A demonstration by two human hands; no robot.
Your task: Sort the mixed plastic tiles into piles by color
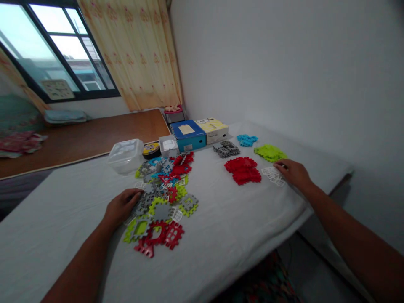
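A mixed heap of flat interlocking plastic building pieces (162, 210) in red, grey, green, blue and white lies on the cloth-covered table. My left hand (123, 205) rests against its left edge, fingers closed by the grey pieces; what they pinch, if anything, is hidden. On the right, my right hand (295, 173) is closed, thumb and finger at the small white lattice pieces (274, 176). Close by are sorted groups: a green stack (269, 152) just behind that hand, red pieces (243, 170) to its left, grey pieces (226, 149) and blue pieces (247, 140) farther back.
Behind the heap stand a clear plastic container (125, 155), a black and yellow tape roll (151, 150), a small white box (168, 145), a blue box (188, 136) and a yellow-and-white box (213, 129). A wall runs along the table's right side.
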